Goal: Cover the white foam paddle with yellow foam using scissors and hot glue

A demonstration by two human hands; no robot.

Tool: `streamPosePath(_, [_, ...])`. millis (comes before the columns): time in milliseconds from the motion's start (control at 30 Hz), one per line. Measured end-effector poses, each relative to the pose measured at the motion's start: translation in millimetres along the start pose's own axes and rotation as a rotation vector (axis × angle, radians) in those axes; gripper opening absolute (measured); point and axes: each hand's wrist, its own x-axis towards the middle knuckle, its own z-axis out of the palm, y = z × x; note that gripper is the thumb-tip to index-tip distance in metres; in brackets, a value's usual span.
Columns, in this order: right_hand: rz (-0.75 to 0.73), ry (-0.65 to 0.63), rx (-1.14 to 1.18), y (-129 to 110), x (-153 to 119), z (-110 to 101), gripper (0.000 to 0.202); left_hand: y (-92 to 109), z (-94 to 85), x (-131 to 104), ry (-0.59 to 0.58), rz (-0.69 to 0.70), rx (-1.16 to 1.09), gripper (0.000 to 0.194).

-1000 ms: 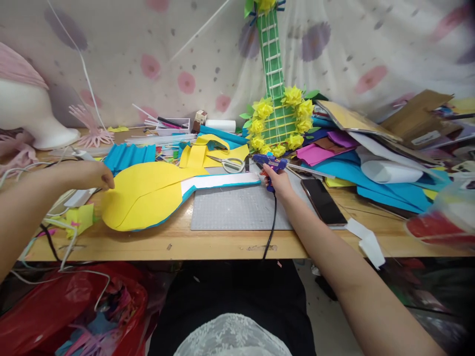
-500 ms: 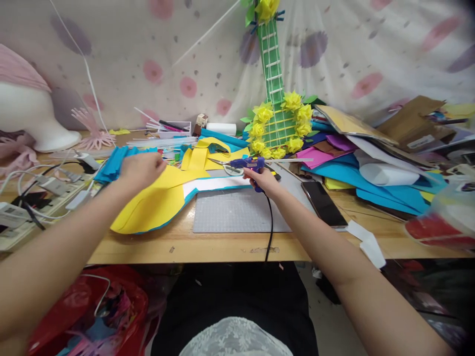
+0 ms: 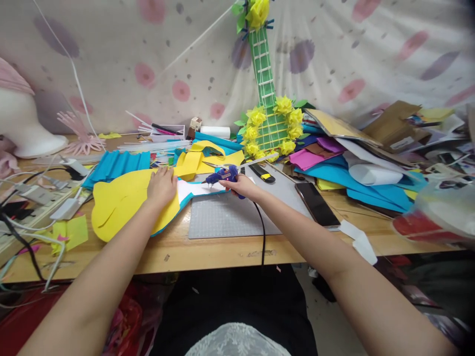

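My right hand point(image 3: 243, 187) grips a blue hot glue gun point(image 3: 225, 174) with a white glue stick point(image 3: 260, 160) poking from its back end. Its nozzle points left, over the white neck strip point(image 3: 198, 188) of a guitar-shaped cutout with a blue edge. Flat on the yellow paper point(image 3: 118, 200) covering the cutout's body lies my left hand point(image 3: 162, 186), fingers stretched out. Behind the neck sit scissors point(image 3: 215, 164) and curled yellow paper strips point(image 3: 187, 163). The neck rests partly on a grey cutting mat point(image 3: 226, 217).
A finished green paper guitar with yellow flowers point(image 3: 272, 126) leans at the back. A utility knife point(image 3: 263, 173) and a phone point(image 3: 317, 203) lie to the right, near piled coloured paper point(image 3: 330, 173). Power strips with cables point(image 3: 37, 207) and pleated blue paper point(image 3: 117, 165) occupy the left.
My left hand has come down onto the yellow paper and flattened. My right hand has brought the glue gun leftward, with its nozzle now over the white neck.
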Motion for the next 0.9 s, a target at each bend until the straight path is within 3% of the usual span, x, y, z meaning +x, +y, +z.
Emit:
streamPosePath(233, [-0.094,-0.019,-0.186,-18,18,22,0.041,-3,-4.2,-6,0.165,-0.139,-0.243,0.039])
streamPosePath(433, [-0.108,0.058,-0.294,-25,20,32,0.046,-6,-6.1,-9,0.286,-0.160,-0.329,0.023])
streamPosePath(900, [-0.165,0.045,-0.346,-26,26,36,0.046,-3,-5.9,-6,0.180,-0.168,-0.168,0.029])
